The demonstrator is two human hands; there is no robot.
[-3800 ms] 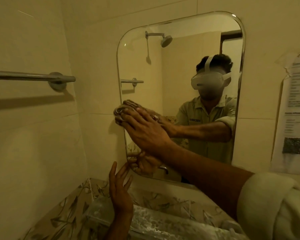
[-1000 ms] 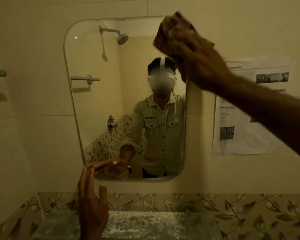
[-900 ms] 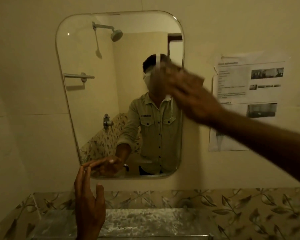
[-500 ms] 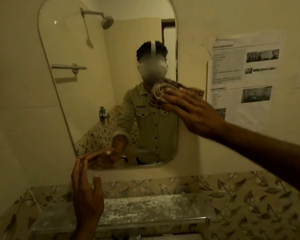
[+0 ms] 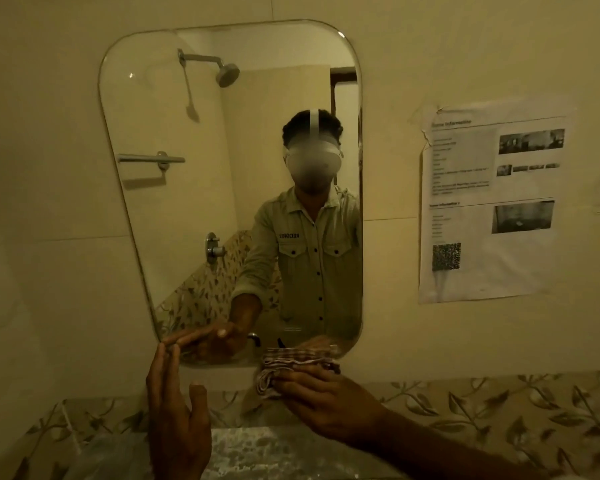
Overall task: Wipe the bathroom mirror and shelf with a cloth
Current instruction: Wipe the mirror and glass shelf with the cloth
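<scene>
Head view: right hand point(image 5: 329, 407) fingers point(image 5: 302, 375) press cloth point(image 5: 291, 367) against mirror point(image 5: 174, 237) bottom edge.

L hand point(image 5: 175, 414) flat, upright; R hand point(image 5: 329, 403) gripping.

We see the right hand point(image 5: 329, 407) now down at the mirror's point(image 5: 201, 188) bottom edge, pressing the bunched cloth point(image 5: 291, 367) there; half a second ago it wipes at mid-height, and earlier near the top right corner. Our view sits higher again.

Dim yellowish light, soft wide-angle edges
</scene>
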